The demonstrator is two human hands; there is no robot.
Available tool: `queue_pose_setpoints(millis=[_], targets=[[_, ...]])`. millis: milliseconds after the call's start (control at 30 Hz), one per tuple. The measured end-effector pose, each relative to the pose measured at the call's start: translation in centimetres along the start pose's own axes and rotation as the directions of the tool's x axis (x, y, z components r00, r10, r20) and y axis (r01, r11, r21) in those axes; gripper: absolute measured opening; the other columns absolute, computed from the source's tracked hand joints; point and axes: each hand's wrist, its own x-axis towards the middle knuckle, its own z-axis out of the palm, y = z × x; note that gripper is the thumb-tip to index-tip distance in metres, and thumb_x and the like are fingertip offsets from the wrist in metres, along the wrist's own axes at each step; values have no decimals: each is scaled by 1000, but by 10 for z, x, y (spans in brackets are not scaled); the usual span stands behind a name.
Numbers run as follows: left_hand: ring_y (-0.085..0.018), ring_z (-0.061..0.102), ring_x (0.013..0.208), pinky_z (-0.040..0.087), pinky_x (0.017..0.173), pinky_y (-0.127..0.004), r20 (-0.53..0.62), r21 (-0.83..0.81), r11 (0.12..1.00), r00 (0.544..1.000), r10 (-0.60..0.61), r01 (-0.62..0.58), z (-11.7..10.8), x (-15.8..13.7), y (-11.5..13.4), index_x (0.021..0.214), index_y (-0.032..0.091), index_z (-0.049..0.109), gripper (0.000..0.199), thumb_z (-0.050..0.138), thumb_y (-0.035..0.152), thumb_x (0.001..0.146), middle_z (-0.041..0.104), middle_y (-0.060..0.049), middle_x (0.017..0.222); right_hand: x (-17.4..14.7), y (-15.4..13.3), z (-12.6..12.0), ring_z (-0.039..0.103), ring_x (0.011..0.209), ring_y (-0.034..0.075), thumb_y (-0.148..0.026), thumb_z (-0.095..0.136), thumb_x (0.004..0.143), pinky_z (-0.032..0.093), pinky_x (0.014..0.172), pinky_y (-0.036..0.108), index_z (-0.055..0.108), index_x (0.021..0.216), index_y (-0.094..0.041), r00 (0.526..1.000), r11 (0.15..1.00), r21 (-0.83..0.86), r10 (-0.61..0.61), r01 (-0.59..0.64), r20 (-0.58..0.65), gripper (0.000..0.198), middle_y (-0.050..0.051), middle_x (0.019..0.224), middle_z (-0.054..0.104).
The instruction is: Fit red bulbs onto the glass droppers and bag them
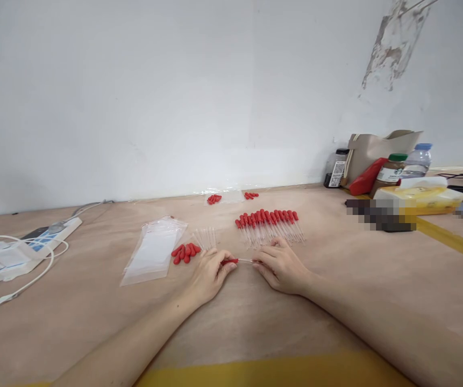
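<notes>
My left hand (212,273) pinches a red rubber bulb (231,261) near the middle of the table. A clear glass dropper tube (246,260) runs from the bulb's mouth to my right hand (282,269), whose fingers are closed on its other end. Beside my left hand lies a pile of loose red bulbs (185,252). Several bare glass tubes (206,237) lie just behind that hand. Beyond my right hand, a row of droppers with red bulbs (269,223) is laid side by side, bulbs pointing to the wall.
Clear zip bags (154,248) lie at left, near a power strip (37,252) with white cables. Bagged red bulbs (214,199) rest by the wall. At right stand a tissue pack (419,198), a green-lidded jar (390,171), a water bottle (419,159) and a beige bag (370,156).
</notes>
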Motion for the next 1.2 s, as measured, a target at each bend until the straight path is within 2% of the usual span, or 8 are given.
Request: queue_pose_setpoints(millis=[300,567,700,867,1000,1200], targets=[[-15,50,72,36,70,-28,-48,-79,997,999,11,-15,-2,-1,4,78,19,57,13,50,27,84,56,0,73,3,1,0,47,62,11,-19,39,85,24,70,30,59,82,-16,1000,999,26,-18,18,10,20,2,69,58],[-14,52,71,33,73,-29,-27,-77,987,990,141,-142,-6,-2,7,79,19,59,11,51,25,84,61,1,73,5,6,3,47,63,10,-19,42,84,22,72,30,61,84,-19,999,995,93,-37,36,12,19,1,74,60],[-14,52,69,33,73,-30,-7,-52,985,986,164,-164,-6,-1,5,78,18,59,12,52,26,83,61,1,70,4,3,2,45,63,11,-19,44,82,22,69,30,62,81,-18,999,997,70,-25,22,37,19,2,70,58],[-14,51,69,35,73,-30,5,-21,981,981,192,-192,-5,-3,6,78,18,59,14,50,28,84,59,0,68,3,-4,2,41,59,10,-18,41,83,20,66,30,61,75,-16,1000,1000,-1,-23,23,1,21,2,67,55],[-15,50,70,36,73,-30,9,-2,980,980,199,-199,-5,-4,7,77,17,56,16,48,28,84,58,-1,69,5,-11,3,38,56,10,-18,38,83,20,64,29,58,69,-15,1000,1000,-16,-3,2,-20,24,2,65,54],[-15,49,69,37,71,-30,-4,11,976,976,216,-216,-4,-3,9,77,17,55,15,47,27,84,56,-2,68,8,-19,6,39,57,10,-18,39,83,20,64,29,56,69,-15,998,997,45,65,-65,19,23,1,64,54]])
